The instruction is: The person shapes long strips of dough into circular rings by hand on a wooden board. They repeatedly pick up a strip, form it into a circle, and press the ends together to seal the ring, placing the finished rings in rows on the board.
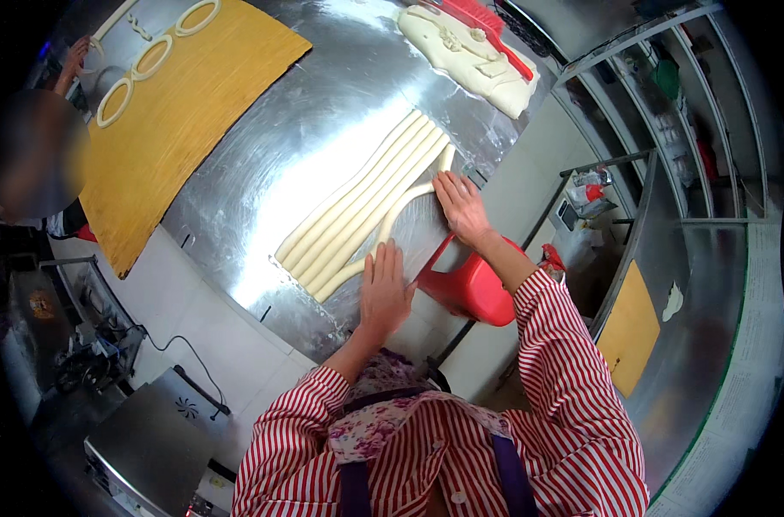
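Note:
Several pale dough ropes [353, 207] lie side by side on the floury metal table [262, 112]. My left hand [385, 289] rests palm down with fingers stretched over the dough nearest me, by the ropes' lower end. Flat on the dough near the upper end is my right hand [462, 207], its fingers straight and close together. Between the two hands runs a curved dough strand [399, 211], bent away from the straight ropes. A short dough length [447, 158] shows just beyond my right fingers. What lies under both palms is hidden.
A large dough slab [456, 56] with a red brush [487, 26] on it sits at the far right. Dough rings [153, 58] lie on a yellow board [193, 95] at left, beside another person's hand [77, 56]. A red plastic stool [474, 289] stands by my right forearm.

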Tool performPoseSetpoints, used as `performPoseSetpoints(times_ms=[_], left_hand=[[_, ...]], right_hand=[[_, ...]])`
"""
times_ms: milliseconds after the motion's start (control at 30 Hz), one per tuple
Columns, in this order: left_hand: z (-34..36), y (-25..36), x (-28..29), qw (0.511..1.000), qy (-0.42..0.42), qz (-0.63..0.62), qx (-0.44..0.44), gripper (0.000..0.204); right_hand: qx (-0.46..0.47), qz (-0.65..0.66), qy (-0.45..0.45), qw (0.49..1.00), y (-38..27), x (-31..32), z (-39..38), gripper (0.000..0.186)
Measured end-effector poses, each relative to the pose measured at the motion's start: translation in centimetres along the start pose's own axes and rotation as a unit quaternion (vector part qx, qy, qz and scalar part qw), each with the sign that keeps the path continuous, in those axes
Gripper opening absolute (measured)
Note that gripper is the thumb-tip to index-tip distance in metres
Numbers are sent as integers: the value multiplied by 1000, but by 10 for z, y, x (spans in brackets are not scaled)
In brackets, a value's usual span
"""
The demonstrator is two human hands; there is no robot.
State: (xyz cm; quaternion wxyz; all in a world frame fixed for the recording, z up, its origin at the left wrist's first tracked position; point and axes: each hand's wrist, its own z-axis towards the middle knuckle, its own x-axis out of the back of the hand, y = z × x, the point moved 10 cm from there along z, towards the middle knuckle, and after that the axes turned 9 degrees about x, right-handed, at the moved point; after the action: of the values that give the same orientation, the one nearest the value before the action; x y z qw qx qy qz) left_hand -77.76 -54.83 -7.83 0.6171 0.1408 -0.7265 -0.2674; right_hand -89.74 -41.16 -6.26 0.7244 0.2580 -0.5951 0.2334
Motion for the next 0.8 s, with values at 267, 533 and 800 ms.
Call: performPoseSetpoints(times_ms=[267,533,800], left_hand=[[7,-49,26,998,46,1,50,50],[19,-69,21,987,-116,-110,5,33],[-62,12,-36,823,-559,-98,-33,28]], right_hand=[[142,7,-115,983,5,1,28,7],[-220,429,-222,847,-46,44,-111,26],[-462,411,-128,775,-185,138,-356,30]])
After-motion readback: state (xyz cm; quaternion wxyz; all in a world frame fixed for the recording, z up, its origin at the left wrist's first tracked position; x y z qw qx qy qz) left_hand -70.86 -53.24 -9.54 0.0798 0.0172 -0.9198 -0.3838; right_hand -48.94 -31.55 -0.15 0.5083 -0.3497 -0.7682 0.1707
